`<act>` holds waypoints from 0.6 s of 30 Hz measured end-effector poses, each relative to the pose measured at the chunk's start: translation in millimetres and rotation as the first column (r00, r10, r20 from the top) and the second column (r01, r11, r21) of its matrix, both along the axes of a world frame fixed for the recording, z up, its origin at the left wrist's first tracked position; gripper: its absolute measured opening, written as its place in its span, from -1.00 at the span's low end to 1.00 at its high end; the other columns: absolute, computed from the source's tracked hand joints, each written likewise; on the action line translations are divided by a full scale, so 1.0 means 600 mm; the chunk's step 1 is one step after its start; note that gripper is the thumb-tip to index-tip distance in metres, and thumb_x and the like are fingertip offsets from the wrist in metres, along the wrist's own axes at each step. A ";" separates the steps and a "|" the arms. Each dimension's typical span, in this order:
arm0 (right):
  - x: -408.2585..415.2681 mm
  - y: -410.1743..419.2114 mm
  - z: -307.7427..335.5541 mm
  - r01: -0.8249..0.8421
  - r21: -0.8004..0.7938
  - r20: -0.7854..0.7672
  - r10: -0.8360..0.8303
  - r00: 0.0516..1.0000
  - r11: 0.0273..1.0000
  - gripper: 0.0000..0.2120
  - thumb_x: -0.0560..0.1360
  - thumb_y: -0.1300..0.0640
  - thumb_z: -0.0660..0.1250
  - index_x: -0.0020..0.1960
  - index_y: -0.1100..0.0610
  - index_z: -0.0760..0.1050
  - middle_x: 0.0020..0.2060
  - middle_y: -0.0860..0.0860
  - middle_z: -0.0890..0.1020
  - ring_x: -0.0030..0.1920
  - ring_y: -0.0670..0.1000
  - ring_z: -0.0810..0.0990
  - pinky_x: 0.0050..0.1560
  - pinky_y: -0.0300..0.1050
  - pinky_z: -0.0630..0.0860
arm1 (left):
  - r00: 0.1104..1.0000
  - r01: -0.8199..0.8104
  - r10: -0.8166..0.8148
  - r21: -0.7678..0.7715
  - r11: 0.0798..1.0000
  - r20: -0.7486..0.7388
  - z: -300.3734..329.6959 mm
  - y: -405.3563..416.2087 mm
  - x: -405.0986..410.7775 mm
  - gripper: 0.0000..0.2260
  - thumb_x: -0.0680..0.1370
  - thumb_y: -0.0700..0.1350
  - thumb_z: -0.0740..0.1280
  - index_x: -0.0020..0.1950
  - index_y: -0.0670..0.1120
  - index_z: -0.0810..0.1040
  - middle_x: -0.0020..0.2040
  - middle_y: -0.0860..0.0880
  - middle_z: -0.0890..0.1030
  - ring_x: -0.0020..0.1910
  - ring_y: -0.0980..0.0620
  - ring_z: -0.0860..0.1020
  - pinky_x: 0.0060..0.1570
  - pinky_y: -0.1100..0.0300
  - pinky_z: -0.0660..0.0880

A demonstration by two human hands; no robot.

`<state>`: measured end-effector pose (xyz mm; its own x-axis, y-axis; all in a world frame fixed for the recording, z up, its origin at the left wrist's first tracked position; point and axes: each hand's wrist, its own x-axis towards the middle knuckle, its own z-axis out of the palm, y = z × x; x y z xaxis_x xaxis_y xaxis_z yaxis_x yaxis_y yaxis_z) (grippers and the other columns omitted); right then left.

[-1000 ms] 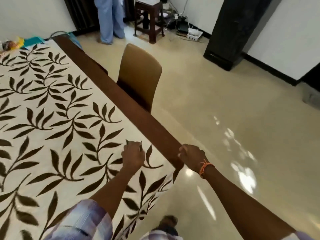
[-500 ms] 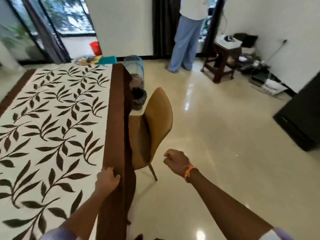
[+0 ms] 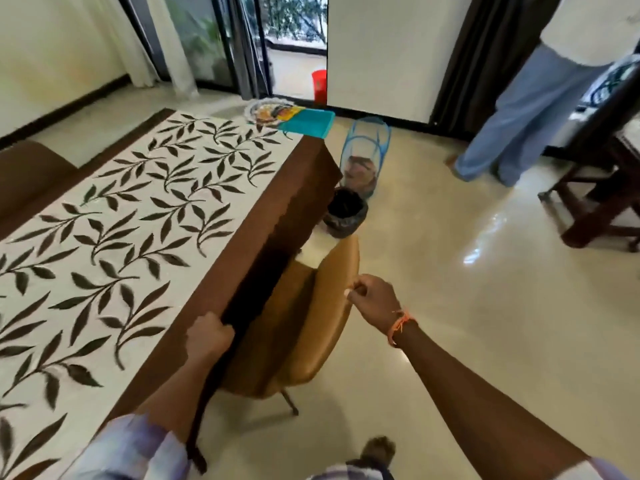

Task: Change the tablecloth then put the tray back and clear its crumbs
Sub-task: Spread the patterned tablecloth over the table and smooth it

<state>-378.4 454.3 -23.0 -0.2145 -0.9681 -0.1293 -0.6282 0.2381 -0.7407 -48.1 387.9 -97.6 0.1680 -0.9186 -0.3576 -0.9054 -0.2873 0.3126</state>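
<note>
A cream tablecloth [image 3: 138, 216] with dark leaf print and a brown border covers the table. My left hand [image 3: 207, 337] grips the hanging brown border at the table's right edge. My right hand [image 3: 372, 296], with an orange wrist thread, has curled fingers at the top edge of the tan chair's [image 3: 311, 317] backrest; whether it holds the backrest I cannot tell. At the table's far end sit a patterned tray [image 3: 266, 110] with colourful items and a turquoise box [image 3: 306, 123].
A blue wire basket [image 3: 363, 157] and a black-lined bin [image 3: 346, 213] stand on the floor past the chair. A person in blue trousers [image 3: 519, 109] stands at the back right. A dark wooden chair [image 3: 609, 174] is at far right. Glossy floor spreads to the right.
I have walked along the table's right side and my view swung toward the far end. My left hand slid along the brown border. My right hand came up to the chair's backrest.
</note>
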 end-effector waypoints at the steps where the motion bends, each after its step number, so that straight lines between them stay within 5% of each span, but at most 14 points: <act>1: -0.034 -0.028 -0.001 -0.024 0.022 -0.002 0.025 1.000 0.999 -0.94 0.47 0.17 0.36 -0.16 0.15 0.53 -0.30 -0.02 0.57 -0.29 -0.09 0.51 -0.28 -0.27 0.42 | 1.000 -0.001 0.001 0.014 1.000 -0.027 0.004 -0.024 -0.032 -0.78 0.45 0.00 0.28 -0.08 -0.15 0.50 -0.14 -0.12 0.58 -0.19 -0.10 0.58 -0.15 0.05 0.57; 4: -0.136 -0.127 0.001 -0.078 0.048 -0.007 0.079 0.997 0.996 -0.98 0.46 0.19 0.37 -0.14 0.14 0.56 -0.27 0.00 0.61 -0.24 0.01 0.56 -0.19 -0.14 0.50 | 0.997 -0.035 0.036 0.012 0.999 -0.075 0.032 -0.097 -0.131 -0.84 0.50 -0.08 0.30 -0.22 -0.14 0.48 -0.26 -0.08 0.55 -0.33 0.01 0.53 -0.36 0.16 0.43; 10: -0.296 -0.346 -0.022 -0.065 0.094 0.096 0.056 0.994 0.993 -0.96 0.46 0.18 0.40 -0.10 0.13 0.58 -0.23 0.00 0.59 -0.20 -0.04 0.52 -0.30 -0.40 0.32 | 0.987 -0.092 0.088 -0.021 0.996 -0.135 0.050 -0.225 -0.288 -0.63 0.53 -0.13 0.33 -0.43 -0.06 0.28 -0.51 0.01 0.32 -0.52 0.06 0.35 -0.40 0.19 0.28; 18: -0.444 -0.673 -0.026 -0.267 0.144 0.163 0.244 0.956 0.953 -0.91 0.45 0.20 0.35 -0.14 0.19 0.61 -0.21 0.08 0.66 -0.14 0.06 0.60 -0.17 -0.18 0.45 | 0.925 -0.345 0.333 -0.032 0.938 -0.184 0.110 -0.427 -0.495 -0.80 0.57 -0.11 0.33 -0.26 -0.08 0.49 -0.30 -0.03 0.51 -0.26 0.03 0.51 -0.19 0.17 0.41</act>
